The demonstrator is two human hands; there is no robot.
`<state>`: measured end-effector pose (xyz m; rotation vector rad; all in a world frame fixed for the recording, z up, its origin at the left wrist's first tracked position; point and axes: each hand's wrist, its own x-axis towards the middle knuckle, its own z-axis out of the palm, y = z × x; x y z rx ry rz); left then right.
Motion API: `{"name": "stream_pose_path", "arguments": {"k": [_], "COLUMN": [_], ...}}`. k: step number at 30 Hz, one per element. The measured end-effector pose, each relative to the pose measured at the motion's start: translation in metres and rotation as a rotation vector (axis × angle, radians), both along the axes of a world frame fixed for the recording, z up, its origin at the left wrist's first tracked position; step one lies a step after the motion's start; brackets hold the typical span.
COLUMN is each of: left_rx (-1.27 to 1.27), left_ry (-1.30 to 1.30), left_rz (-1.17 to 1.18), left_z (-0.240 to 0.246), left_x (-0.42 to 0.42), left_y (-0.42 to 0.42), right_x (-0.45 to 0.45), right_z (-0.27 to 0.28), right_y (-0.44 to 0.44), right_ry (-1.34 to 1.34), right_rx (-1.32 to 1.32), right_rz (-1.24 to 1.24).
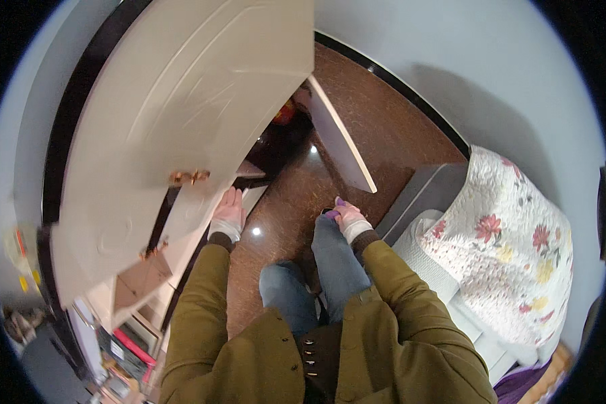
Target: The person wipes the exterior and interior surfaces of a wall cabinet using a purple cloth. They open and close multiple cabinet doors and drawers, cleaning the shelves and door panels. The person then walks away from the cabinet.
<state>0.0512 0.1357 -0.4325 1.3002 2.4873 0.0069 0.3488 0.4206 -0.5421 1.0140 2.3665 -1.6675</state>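
Note:
Both of my hands wear thin whitish, see-through gloves. My left hand lies flat with its fingers extended against the edge of a tall beige cabinet; nothing shows in its grasp. My right hand is closed on a purple cloth, low over my right knee. Ahead of my hands a pale cabinet door stands swung out over the brown floor. Beside it is a dark opening at the cabinet's base, with a red thing inside. Above my left hand, a large beige door carries an ornate copper-coloured handle.
At the right stands a grey sofa with a white floral quilted cover. A black skirting board runs along the pale wall. Lower left, a shelf unit holds a red-edged object and assorted small items.

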Motion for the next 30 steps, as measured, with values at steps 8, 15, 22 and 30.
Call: {"name": "stream_pose_path", "arguments": {"k": [8, 15, 22, 30], "left_rx": [-0.052, 0.024, 0.217, 0.209], "left_ry": [-0.098, -0.013, 0.036, 0.018], "left_rz": [-0.151, -0.293, -0.328, -0.297], "left_z": [-0.031, -0.068, -0.091, -0.084], "left_x": [-0.036, -0.048, -0.049, -0.045], "left_y": [-0.006, -0.030, -0.041, -0.037], "right_x": [-0.017, -0.006, -0.084, -0.230], "right_z": [0.081, 0.009, -0.057, -0.213], "right_y": [-0.044, -0.103, -0.128, -0.093], "right_ry": [-0.547, -0.301, -0.370, 0.383], "right_rx": [-0.190, -0.610, -0.561, -0.916], "right_rz": [-0.236, -0.670, -0.702, -0.813]}}
